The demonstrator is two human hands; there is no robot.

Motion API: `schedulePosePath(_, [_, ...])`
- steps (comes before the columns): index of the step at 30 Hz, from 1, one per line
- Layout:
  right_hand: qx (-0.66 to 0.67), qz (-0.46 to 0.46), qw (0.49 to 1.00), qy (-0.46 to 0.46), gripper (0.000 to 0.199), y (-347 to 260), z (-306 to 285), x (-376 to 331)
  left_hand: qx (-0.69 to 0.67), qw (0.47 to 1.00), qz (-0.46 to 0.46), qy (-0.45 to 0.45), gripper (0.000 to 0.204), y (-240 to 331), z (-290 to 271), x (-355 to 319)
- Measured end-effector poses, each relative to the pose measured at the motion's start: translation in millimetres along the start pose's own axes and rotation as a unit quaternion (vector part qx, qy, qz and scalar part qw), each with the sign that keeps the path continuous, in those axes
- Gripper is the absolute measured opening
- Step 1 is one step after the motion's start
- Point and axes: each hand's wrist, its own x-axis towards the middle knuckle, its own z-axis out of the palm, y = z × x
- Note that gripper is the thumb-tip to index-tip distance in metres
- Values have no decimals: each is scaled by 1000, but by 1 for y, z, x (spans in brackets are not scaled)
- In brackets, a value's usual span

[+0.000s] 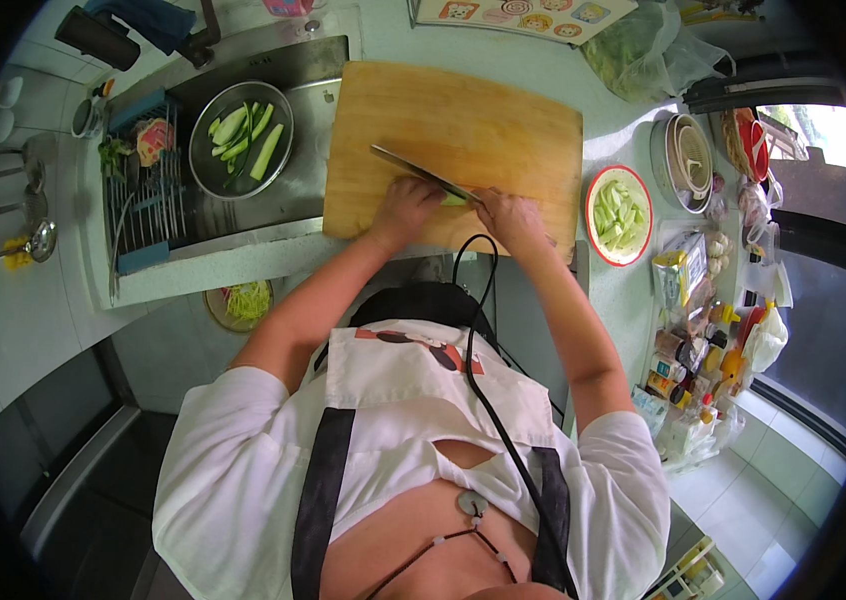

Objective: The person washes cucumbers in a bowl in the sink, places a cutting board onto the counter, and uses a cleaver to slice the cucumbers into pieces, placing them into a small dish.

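A wooden cutting board lies on the counter in front of me. My right hand is closed round the handle of a kitchen knife, whose blade slants up to the left across the board. My left hand presses curled fingers on a small green vegetable piece beside the blade near the board's front edge. Most of that piece is hidden by the fingers and knife. To the right of the board, a red-rimmed white bowl holds pale green cut pieces.
Left of the board is a sink with a metal bowl of long peeled green vegetables and a dish rack. Below the counter sits a bowl of shreds. Stacked baskets and several bottles line the right side. A black cable hangs before me.
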Motion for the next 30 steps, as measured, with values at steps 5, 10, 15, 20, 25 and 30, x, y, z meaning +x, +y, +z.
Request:
schedulePosePath(5, [97,9,994,45,19,7,1,5,-15,1000,3,-17,22,-6,-2,1])
schedulePosePath(10, [90,53,994,-46,20,0,-32,-10,-11,999,32,-16,22,-5,-3,-1])
schedulePosePath(15, [71,78,991,-79,24,-1,-40,-17,-10,999,43,-6,23,-2,-6,1])
schedulePosePath(20, [36,89,990,-107,25,-8,-33,-11,-16,999,30,-16,20,-1,-6,2])
schedulePosePath(25, [54,78,993,-67,23,-15,-6,2,-8,998,47,-40,22,-1,-8,-1])
schedulePosePath(30, [90,87,991,-54,23,-11,-5,6,5,996,-53,-77,21,7,-32,8])
